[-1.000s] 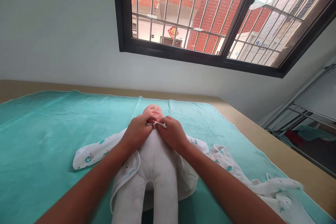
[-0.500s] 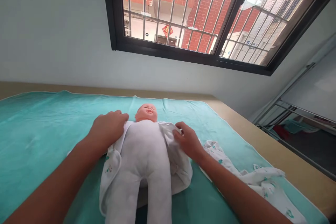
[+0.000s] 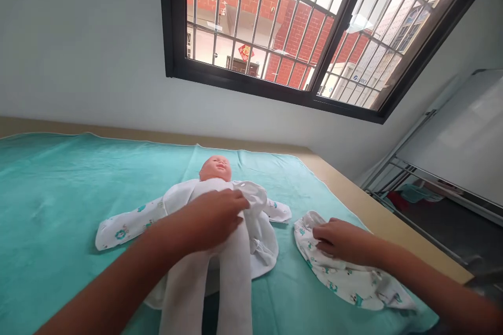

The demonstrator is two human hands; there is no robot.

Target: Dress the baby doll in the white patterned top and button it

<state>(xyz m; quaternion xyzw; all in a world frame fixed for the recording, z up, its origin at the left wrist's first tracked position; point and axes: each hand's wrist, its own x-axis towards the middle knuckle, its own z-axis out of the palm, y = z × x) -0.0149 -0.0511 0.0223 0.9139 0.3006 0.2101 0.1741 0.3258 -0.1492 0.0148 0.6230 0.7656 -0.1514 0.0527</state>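
A baby doll (image 3: pixel 217 167) with a pink head and a white cloth body lies face up on a teal sheet. A white baby shirt (image 3: pixel 129 227) with a small green print lies open around it, its sleeves spread out to both sides. Above the doll's chest is my left hand (image 3: pixel 220 215), fingers loosely bent and apart, with nothing visible in them. To the doll's right, my right hand (image 3: pixel 348 241) has its fingers closed on a second white printed baby garment (image 3: pixel 334 280), whose far edge is gathered. The fingertips are partly hidden.
The teal sheet (image 3: pixel 58 183) covers most of a tan tabletop (image 3: pixel 338 188). Behind it rises a pale wall (image 3: pixel 78 52) with a black-framed, barred window (image 3: pixel 251 81). A metal rack (image 3: pixel 393 167) and a whiteboard (image 3: pixel 463 131) stand at the right.
My left hand has left the shirt's left side and moved right over the doll's chest. My right hand has let go of the shirt and moved to the second garment, which now lies differently.
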